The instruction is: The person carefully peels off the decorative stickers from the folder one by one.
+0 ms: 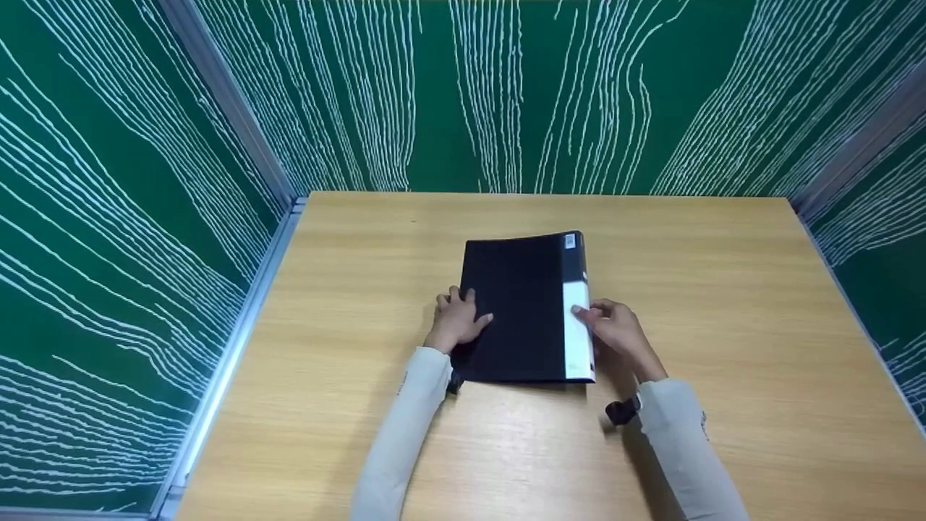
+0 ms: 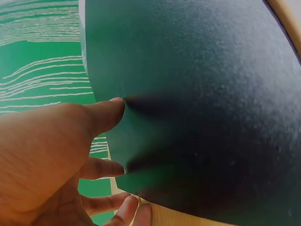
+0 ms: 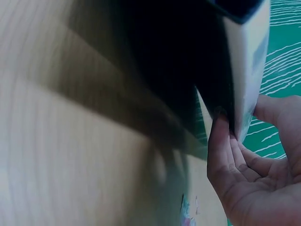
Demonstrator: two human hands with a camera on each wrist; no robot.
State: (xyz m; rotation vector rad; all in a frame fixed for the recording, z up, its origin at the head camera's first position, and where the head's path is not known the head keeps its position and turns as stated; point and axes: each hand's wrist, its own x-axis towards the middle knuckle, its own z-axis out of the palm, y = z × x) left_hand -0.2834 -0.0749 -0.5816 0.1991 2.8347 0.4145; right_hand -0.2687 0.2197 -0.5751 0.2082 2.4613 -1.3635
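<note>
A black folder [image 1: 514, 311] with a white label strip [image 1: 576, 329] along its spine is in the middle of the table, its spine side raised above the wood. My right hand [image 1: 615, 329] pinches the spine edge, the thumb on the white strip and the fingers underneath, as the right wrist view shows. On the opposite edge, my left hand [image 1: 457, 318] rests with spread fingers. The left wrist view has the thumb [image 2: 110, 115] and a fingertip touching the black cover [image 2: 202, 94], while the other fingers lie at its edge.
The folder is over a light wooden table [image 1: 347, 289]. Green panels [image 1: 434, 94] with white wavy lines stand at the back and both sides, joined by metal corner posts [image 1: 224, 94]. A small sticker [image 1: 570, 241] marks the folder's top right corner.
</note>
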